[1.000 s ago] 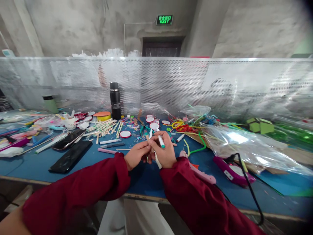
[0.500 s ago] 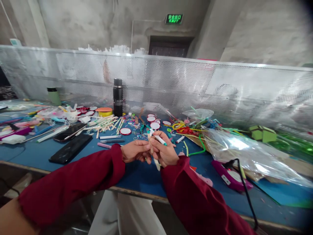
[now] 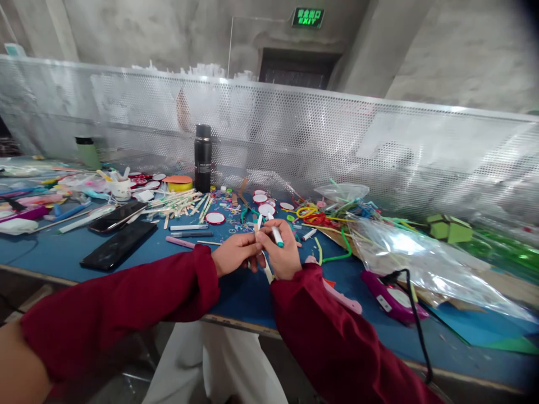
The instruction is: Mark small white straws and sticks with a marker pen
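Concrete walls (image 3: 138, 33) and a lit exit sign (image 3: 308, 17) stood above a perforated metal screen (image 3: 295, 132) that ran along the back edge of a blue worktop (image 3: 248, 294). Near the middle of the front edge, a person in dark red sleeves worked with both hands together, just above the surface. Fingers curled, the right hand (image 3: 283, 252) gripped a white marker (image 3: 277, 236), its teal end pointing down toward the front edge. Meeting it, the left hand (image 3: 236, 253) was closed, thumb and fingers on a pale wooden stick (image 3: 257, 228) that showed above the thumbs; its middle was hidden by the fingers.

Two black phones, the nearer one (image 3: 119, 244) lying at a slant, rested toward the front left corner, with a pink pen (image 3: 180, 242) between that phone and the left hand. Farther back lay a heap of wooden sticks (image 3: 181, 203), and a black bottle (image 3: 202, 160) stood upright near the back edge. Toward the front right corner, a purple device (image 3: 391, 298) with a black cable sat beside a clear plastic bag (image 3: 404, 241) and blue paper (image 3: 475, 325).
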A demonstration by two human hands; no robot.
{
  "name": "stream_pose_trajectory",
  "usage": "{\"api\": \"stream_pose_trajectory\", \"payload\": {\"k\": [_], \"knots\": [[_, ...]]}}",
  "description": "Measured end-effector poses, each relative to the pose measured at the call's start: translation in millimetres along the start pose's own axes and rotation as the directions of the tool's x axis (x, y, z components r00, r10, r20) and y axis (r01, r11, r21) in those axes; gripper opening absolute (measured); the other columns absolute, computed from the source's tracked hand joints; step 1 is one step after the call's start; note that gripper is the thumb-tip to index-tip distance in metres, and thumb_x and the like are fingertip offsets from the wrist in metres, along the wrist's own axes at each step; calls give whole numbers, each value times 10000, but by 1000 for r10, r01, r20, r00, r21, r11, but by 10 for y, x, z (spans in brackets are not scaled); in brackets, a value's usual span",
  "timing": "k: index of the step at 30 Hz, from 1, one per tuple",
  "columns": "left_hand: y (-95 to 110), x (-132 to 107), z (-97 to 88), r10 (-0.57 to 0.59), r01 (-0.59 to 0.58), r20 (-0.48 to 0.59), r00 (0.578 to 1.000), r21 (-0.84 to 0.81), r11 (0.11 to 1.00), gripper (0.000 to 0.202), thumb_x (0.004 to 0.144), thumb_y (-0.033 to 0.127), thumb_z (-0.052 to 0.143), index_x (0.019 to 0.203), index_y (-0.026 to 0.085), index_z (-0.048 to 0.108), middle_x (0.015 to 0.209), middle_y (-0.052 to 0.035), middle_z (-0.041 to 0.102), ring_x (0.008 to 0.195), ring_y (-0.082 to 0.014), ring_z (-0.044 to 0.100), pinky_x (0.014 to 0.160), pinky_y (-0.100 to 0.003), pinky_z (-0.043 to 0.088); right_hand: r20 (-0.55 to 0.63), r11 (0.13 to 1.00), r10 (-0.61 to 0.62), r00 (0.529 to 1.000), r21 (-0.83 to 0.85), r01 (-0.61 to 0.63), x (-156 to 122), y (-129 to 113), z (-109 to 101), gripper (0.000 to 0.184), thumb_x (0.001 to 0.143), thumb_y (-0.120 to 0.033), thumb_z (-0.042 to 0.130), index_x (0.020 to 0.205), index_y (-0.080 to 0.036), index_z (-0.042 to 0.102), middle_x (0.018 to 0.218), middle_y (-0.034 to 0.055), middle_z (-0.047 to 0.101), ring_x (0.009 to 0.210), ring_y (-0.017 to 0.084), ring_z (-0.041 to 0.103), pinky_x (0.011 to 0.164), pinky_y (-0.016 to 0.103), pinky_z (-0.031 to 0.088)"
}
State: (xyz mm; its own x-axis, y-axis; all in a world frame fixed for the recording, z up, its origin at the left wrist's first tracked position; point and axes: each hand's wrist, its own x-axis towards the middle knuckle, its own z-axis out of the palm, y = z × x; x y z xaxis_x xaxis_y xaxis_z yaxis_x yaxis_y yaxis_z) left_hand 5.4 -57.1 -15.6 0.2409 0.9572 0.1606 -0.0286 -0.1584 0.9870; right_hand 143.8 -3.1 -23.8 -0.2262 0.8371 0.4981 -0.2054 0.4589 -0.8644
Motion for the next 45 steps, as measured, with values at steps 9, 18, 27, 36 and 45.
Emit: {"api": "stream_pose_trajectory", "payload": {"k": [9,18,27,36,45], "knots": [[-15,178,-53,10,-7,49,999,-61,998,608,771,759,642,797,155,581,578,-19,643,415,-87,529,417,-207,306,-3,983,49,999,180,-47,62,-56,46,319,769,-310,752,971,-250,512,627,-101,560,441,80,458,415,217,407],[-69,175,-183,-63,77,150,987,-87,993,649,689,742,744,835,119,634,681,-53,705,461,-69,555,431,-190,317,72,986,132,989,93,-138,69,-59,22,366,745,-356,787,987,-247,536,711,-90,611,421,74,495,378,213,410],[-97,175,-155,-65,73,107,992,-71,995,633,699,680,776,975,113,727,679,-43,716,432,-57,534,415,-184,290,-12,999,-24,1000,-26,24,45,-115,-95,299,885,-448,685,1041,-231,553,756,-31,679,614,132,609,580,267,501],[-49,129,-127,-76,76,-4,997,-79,994,510,786,591,728,983,122,693,632,-38,708,401,-73,535,398,-186,276,-53,901,-369,928,-267,343,-90,-271,-137,312,1014,-389,480,1057,-208,731,813,26,674,722,163,619,630,297,483],[-33,125,-137,-27,27,-59,998,-5,1000,496,876,643,572,872,150,621,426,18,566,290,-68,369,344,-191,228,29,757,-489,872,-483,441,-144,-263,-175,69,893,-262,635,913,-212,679,741,-4,682,628,156,620,593,294,466]]}}
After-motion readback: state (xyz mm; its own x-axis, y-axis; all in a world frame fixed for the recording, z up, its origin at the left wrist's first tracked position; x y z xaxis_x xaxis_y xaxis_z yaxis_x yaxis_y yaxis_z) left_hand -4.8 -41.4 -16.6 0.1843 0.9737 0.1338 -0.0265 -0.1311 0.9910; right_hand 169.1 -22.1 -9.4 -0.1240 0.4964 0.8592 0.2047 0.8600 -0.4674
